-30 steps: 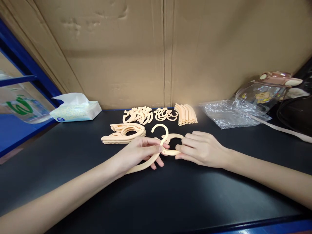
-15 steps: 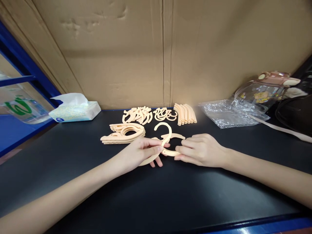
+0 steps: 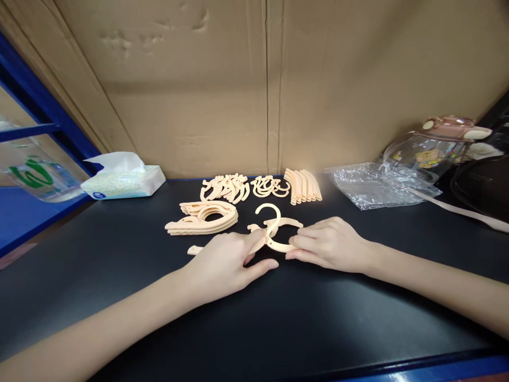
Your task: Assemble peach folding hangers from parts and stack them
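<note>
A cream plastic folding hanger [image 3: 280,246] lies low over the black table in front of me, its hook pointing away. My left hand [image 3: 225,262] covers its left arm, fingers curled over it and index finger pressing near the hook's joint. The thumb sticks out to the right along the table side. With fingers bent round the right arm, my right hand [image 3: 332,244] hides that arm's end. Just behind the hanger lie more cream curved pieces [image 3: 292,222], partly covered. A stack of folded hangers [image 3: 202,225] rests beyond my left hand.
Along the back stand piles of hanger arms [image 3: 225,188], loose hooks [image 3: 268,187] and straight curved strips [image 3: 302,185]. A tissue box [image 3: 127,180] is at left; clear plastic bags [image 3: 366,185] and a transparent jar [image 3: 421,154] are at right. Cardboard [image 3: 191,106] walls the back.
My left hand has turned over from a thumb-and-finger pinch at the joint to lie over the left arm, whose tip now shows at left. The hanger shifted slightly; my right hand barely moved.
</note>
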Demonstrator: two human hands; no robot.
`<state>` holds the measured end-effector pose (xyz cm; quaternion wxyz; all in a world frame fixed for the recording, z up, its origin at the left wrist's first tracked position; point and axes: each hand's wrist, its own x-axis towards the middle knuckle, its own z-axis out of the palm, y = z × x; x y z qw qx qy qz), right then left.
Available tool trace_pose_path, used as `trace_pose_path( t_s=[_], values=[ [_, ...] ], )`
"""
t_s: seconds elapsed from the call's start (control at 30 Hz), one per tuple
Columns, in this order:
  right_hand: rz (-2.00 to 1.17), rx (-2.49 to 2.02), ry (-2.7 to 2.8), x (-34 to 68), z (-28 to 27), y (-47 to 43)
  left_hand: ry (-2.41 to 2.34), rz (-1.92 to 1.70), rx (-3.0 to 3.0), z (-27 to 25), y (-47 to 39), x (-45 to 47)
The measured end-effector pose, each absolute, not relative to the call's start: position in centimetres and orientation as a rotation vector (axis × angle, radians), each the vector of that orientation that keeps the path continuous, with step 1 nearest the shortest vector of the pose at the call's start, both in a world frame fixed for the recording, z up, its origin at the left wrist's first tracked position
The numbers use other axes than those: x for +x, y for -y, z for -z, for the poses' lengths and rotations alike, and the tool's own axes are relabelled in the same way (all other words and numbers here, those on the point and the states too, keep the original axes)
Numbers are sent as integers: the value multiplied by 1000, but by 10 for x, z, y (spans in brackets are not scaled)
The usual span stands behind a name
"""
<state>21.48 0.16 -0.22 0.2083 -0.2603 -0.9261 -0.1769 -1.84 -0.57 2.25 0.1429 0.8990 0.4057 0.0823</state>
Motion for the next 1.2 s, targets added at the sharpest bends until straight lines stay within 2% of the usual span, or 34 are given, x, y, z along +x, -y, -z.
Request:
trace_pose_path(
  t_s=[0.17, 0.87, 1.2],
  values=[
    [399, -776, 2624, 214, 1, 2, -1211, -292, 2745, -13, 3, -20],
    [159, -772, 2658, 215, 0, 0, -1086, -353, 2733, -13, 2, -21],
    [293, -717, 2452, 215, 0, -4, -1063, -362, 2809, -11, 3, -21]
  ],
)
